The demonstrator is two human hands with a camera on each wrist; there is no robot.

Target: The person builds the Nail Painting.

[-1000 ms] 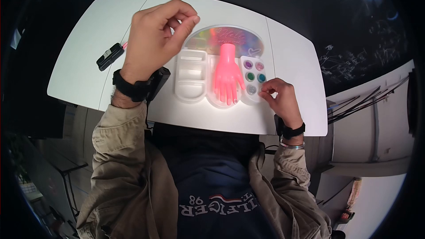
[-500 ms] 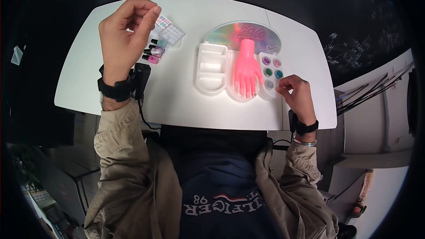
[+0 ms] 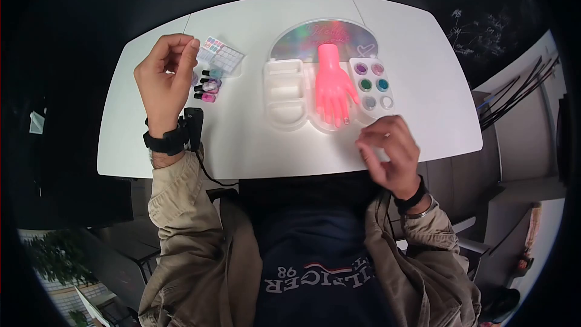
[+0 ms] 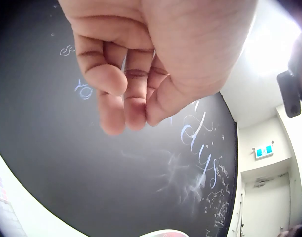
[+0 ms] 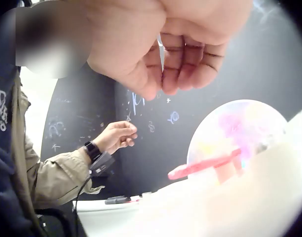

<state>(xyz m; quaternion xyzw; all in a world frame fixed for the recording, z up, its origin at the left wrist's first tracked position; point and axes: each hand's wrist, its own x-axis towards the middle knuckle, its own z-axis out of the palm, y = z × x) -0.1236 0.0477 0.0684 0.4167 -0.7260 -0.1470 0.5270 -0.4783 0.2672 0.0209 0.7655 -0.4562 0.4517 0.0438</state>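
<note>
**Chalk-Marked Dark Wall Is Rising Behind My White Table**

I am facing a broad, dark wall (image 4: pixel 91 173) that is carrying white and blue chalk marks. The white table (image 3: pixel 242 157) is curving along its far edge in front of me, thin seams showing on its top. A bright light (image 4: pixel 272 47) is glaring overhead, and a lit sign (image 4: pixel 264 151) is glowing above a pale door (image 4: pixel 277 205). Green foliage (image 3: pixel 60 263) is showing at my lower left; dark cables (image 3: pixel 520 94) are hanging at my right, above a grey floor (image 3: pixel 461 166).
</note>
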